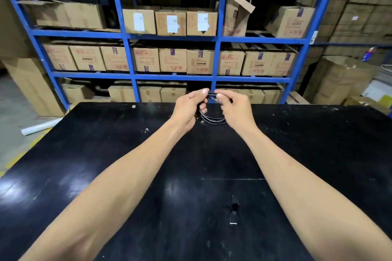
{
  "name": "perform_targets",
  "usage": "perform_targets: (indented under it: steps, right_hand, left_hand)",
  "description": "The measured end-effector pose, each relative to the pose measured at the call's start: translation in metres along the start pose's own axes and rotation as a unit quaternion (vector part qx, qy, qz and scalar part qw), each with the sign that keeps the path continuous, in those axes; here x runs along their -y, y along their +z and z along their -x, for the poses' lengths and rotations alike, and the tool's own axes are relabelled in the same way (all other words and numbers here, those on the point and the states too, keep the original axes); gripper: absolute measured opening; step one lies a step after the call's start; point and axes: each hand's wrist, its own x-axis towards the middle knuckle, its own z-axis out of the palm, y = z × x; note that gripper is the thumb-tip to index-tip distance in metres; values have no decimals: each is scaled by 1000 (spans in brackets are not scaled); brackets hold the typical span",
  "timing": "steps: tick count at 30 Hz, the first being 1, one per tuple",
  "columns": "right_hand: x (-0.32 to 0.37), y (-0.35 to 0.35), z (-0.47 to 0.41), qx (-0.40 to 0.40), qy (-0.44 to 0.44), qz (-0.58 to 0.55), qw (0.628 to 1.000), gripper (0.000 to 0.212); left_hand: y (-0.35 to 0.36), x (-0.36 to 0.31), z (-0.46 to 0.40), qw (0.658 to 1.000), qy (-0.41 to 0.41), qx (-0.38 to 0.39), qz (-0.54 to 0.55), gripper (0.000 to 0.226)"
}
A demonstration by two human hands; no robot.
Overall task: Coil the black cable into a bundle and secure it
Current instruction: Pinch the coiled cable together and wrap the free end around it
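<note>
Both hands hide part of the black cable [212,119] near the surface [106,154] far edge; left hand [189,106] and right hand [234,106] pinch its loops tightly.

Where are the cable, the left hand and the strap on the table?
cable [213,119], head view, lower arc of the loops hanging between the hands.
left hand [188,108], head view, back of the hand.
strap [234,213], head view, middle of the dark strip lying on the table.

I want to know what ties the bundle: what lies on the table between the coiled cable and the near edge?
In the head view, a small black strap lies on the table, well short of the cable.
</note>
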Motion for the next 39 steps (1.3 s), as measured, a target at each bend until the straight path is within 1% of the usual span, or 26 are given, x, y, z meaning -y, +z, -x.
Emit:
perform_targets:
  steps: [2, 5, 7, 9, 11, 13, 15, 16, 18, 19, 21, 23, 24, 26, 28, 30, 34, 37, 38, 39]
  right_hand:
    - [-2, -1, 1, -20, 18, -25, 999, 25]
    - [-1, -5, 6, -47, 24, -33, 998, 25]
    - [1, -6, 9, -49, 18, -17, 998, 26]
    - [3, -8, 11, -26, -2, 18, 1000, 31]
    - [2, -11, 12, -1, -18, 73, 997, 32]
    - [1, -11, 15, 4, -30, 110, 993, 28]
    - [-3, -9, 18, -4, -18, 105, 994, 25]
    - [-4, -7, 20, -7, -3, 93, 996, 24]
    - [-7, -4, 23, -14, 27, 75, 997, 24]
    - [-7, -3, 25, -12, 30, 79, 996, 24]
    - [-8, -3, 29, 34, 4, 137, 990, 28]
    - [-12, 2, 33, 108, -31, 236, 965, 30]
    - [-17, 5, 35, 125, -41, 281, 951, 29]
    - [-26, 10, 41, 113, -51, 352, 928, 28]
    - [-34, 15, 50, 78, -45, 375, 923, 29]
    - [-41, 16, 60, 49, -21, 364, 930, 29]
    - [-59, 19, 68, 17, 39, 335, 941, 25]
    - [-69, 19, 70, 2, 73, 293, 953, 27]
    - [-71, 17, 70, 1, 80, 273, 959, 28]
    - [-73, 13, 70, 3, 86, 253, 964, 27]
  left_hand:
    - [3, -1, -1, 999, -24, 15, 18, 20]
    - [4, 0, -6, 998, -38, 22, -44, 23]
    - [6, 2, -11, 997, -37, -14, -61, 21]
    - [8, 4, -12, 996, -35, -55, -62, 17]
    - [7, 7, -13, 994, -35, -67, -74, 16]
    - [4, 12, -11, 993, -37, -48, -96, 16]
    - [-3, 15, -8, 987, -21, -6, -157, 14]
    - [-7, 16, -8, 978, 2, 17, -209, 14]
    - [-17, 18, -5, 946, 51, 60, -314, 20]
    - [-21, 19, -5, 932, 67, 72, -348, 23]
    - [-26, 22, -5, 913, 93, 74, -389, 23]
    - [-28, 26, -6, 901, 102, 64, -417, 19]
    - [-28, 29, -6, 899, 100, 61, -423, 19]
    - [-29, 36, -4, 900, 88, 69, -421, 18]
    - [-29, 41, 1, 898, 79, 96, -421, 20]
    - [-29, 47, 5, 878, 81, 132, -453, 22]
    - [-27, 60, 9, 798, 102, 197, -560, 24]
    - [-21, 71, 11, 724, 128, 208, -645, 24]
    - [-19, 75, 11, 707, 143, 205, -661, 23]
    - [-17, 79, 10, 703, 154, 199, -665, 23]
